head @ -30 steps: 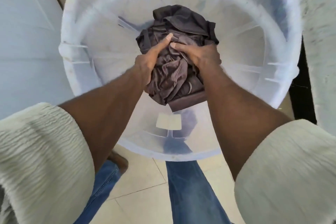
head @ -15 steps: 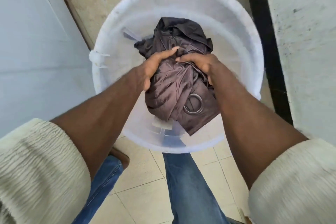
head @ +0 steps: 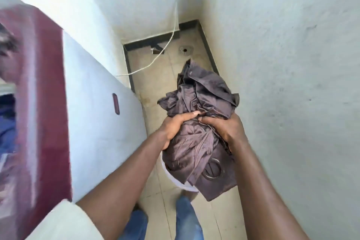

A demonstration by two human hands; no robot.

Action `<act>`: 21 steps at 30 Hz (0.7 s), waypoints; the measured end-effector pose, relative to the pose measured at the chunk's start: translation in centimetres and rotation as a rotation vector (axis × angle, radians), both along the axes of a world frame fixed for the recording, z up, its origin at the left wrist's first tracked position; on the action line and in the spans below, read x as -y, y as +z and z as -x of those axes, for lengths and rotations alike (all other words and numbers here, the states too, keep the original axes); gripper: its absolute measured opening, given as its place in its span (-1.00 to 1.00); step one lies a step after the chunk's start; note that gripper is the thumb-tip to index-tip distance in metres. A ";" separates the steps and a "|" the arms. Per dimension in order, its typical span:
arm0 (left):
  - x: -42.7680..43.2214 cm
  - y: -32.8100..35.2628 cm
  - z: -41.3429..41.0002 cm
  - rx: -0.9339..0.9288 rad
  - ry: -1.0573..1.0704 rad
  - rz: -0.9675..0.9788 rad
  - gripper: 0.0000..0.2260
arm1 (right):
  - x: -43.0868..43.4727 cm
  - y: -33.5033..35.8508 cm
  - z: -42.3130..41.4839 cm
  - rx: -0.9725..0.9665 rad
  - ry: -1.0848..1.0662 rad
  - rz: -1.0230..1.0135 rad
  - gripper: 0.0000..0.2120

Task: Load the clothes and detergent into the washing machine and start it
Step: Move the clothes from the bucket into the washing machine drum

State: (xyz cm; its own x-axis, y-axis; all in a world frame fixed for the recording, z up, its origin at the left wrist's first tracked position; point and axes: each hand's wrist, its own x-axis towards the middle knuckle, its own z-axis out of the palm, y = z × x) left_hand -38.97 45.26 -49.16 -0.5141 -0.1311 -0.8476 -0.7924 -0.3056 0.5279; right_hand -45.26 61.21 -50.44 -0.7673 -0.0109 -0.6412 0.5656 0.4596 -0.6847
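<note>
A crumpled bundle of dark brown clothes [head: 202, 99] hangs in the air over the tiled floor, held from both sides. My left hand [head: 175, 127] grips its left flank and my right hand [head: 226, 128] grips its right flank, thumbs nearly touching on top. A metal ring on the fabric shows at the bundle's lower end. Under the bundle only a sliver of the white plastic bucket [head: 175, 180] shows. The washing machine [head: 93, 115] stands to the left, white-sided with a maroon top [head: 44, 84]; its opening at the far left is blurred, with blue fabric inside.
A white wall [head: 292, 84] closes the right side, leaving a narrow tiled strip between it and the machine. A white hose [head: 167, 48] runs down the back corner to the floor, near a floor drain [head: 183, 49]. My jeans-clad legs stand below.
Both hands have lifted the brown bundle up out of the white bucket. The view has swung up and left, bringing the washing machine and back corner into sight.
</note>
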 end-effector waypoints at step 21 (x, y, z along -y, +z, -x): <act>32.3 39.3 -22.1 -0.416 0.492 0.699 -0.60 | 38.2 36.7 -14.8 -0.498 0.479 0.480 0.08</act>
